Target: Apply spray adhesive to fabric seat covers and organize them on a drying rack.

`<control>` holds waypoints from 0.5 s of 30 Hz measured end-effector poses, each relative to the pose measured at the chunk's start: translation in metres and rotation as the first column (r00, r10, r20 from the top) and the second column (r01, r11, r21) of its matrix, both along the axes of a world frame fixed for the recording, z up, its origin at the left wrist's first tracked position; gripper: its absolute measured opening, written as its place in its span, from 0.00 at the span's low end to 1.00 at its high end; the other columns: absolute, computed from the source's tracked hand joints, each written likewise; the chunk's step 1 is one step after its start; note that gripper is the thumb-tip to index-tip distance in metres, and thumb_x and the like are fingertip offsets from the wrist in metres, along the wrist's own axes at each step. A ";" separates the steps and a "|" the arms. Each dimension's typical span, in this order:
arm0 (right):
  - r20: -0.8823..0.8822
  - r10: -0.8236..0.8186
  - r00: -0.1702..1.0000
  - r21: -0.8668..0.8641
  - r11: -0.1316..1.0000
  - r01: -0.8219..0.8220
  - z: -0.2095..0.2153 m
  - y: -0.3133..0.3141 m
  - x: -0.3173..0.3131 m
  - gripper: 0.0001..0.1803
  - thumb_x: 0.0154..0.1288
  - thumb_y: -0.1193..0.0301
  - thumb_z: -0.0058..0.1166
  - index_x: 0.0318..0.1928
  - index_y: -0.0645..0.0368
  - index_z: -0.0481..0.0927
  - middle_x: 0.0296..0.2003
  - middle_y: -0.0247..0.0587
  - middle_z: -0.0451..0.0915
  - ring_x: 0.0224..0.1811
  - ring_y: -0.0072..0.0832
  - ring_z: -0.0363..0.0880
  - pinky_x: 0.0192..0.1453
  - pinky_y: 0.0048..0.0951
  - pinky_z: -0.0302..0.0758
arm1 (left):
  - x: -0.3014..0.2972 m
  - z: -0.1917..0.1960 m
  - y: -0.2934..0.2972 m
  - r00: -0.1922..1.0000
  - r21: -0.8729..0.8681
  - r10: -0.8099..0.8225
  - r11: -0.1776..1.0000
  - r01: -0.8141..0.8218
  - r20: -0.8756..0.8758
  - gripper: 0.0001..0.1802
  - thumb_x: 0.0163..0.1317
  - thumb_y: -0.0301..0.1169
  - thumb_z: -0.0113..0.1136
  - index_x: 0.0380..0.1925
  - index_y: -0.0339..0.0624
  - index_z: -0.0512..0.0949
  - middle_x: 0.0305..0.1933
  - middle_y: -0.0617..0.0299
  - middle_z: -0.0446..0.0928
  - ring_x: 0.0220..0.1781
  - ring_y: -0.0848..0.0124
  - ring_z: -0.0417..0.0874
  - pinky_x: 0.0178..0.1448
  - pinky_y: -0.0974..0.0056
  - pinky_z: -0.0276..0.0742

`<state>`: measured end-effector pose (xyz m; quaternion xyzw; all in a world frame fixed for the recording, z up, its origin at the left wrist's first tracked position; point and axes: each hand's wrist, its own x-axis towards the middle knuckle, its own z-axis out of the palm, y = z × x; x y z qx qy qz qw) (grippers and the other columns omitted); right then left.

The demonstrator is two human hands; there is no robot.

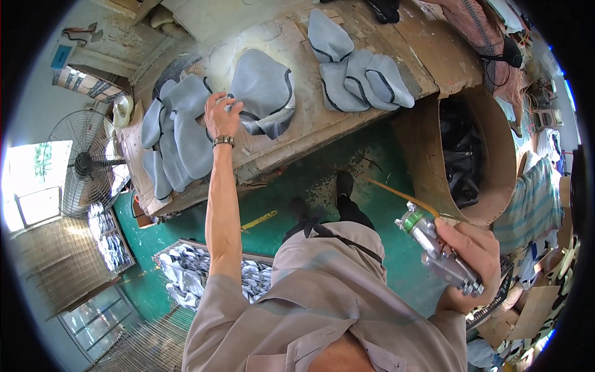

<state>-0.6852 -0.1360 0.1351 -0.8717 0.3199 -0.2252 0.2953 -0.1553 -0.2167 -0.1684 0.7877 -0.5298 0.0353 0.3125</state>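
Observation:
My left hand (222, 118) is at the workbench, thumb and fingers pinched together at the left edge of a grey shoe upper (260, 77) with black edging. That piece lies spread out, its near end folded and showing a shiny underside. In my right hand (468, 251) is a metal spray gun (429, 239) with a green ring at its front end, held over the floor away from the bench. A thin tan stick or tube (396, 188) runs out from beside that hand. Left of my left hand, several grey uppers (191, 136) overlap in a pile.
More grey uppers (353, 80) lie at the bench's (291, 152) right part. A large cardboard drum (496, 167) with black material inside stands right of it. A fan (83, 161) stands at left. Racks of pieces (186, 273) sit on the green floor by my left side.

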 end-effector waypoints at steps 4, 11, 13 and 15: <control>0.050 0.070 0.996 0.144 0.987 -0.076 -0.008 0.001 -0.003 0.37 0.51 0.75 0.69 0.65 0.70 0.78 0.31 0.42 0.83 0.28 0.30 0.84 0.26 0.27 0.76 | -0.001 0.016 -0.009 1.000 0.021 -0.024 1.000 0.024 0.006 0.10 0.50 0.36 0.76 0.33 0.49 0.90 0.57 0.65 0.82 0.63 0.59 0.78 0.67 0.54 0.74; 0.075 0.035 0.997 0.182 0.982 -0.048 -0.016 -0.002 -0.011 0.38 0.51 0.72 0.69 0.66 0.69 0.77 0.32 0.43 0.83 0.28 0.33 0.84 0.27 0.28 0.76 | -0.006 0.035 -0.019 0.996 0.091 -0.063 0.994 0.058 0.059 0.10 0.50 0.37 0.76 0.33 0.50 0.90 0.56 0.64 0.83 0.61 0.58 0.80 0.66 0.54 0.75; 0.117 -0.030 0.993 0.160 0.987 0.011 -0.019 -0.001 -0.016 0.39 0.51 0.71 0.69 0.66 0.69 0.77 0.32 0.43 0.83 0.28 0.34 0.84 0.28 0.29 0.76 | -0.010 0.047 -0.024 0.993 0.098 -0.091 0.992 0.083 0.077 0.10 0.50 0.36 0.76 0.33 0.49 0.90 0.56 0.63 0.83 0.60 0.58 0.80 0.65 0.54 0.75; 0.141 -0.091 0.986 0.209 0.976 0.060 -0.023 0.000 -0.022 0.40 0.51 0.69 0.69 0.67 0.68 0.77 0.33 0.43 0.84 0.29 0.36 0.84 0.30 0.31 0.78 | -0.013 0.067 -0.037 0.965 0.075 -0.176 0.984 0.164 0.192 0.10 0.50 0.35 0.76 0.34 0.49 0.90 0.54 0.60 0.84 0.58 0.57 0.82 0.64 0.53 0.76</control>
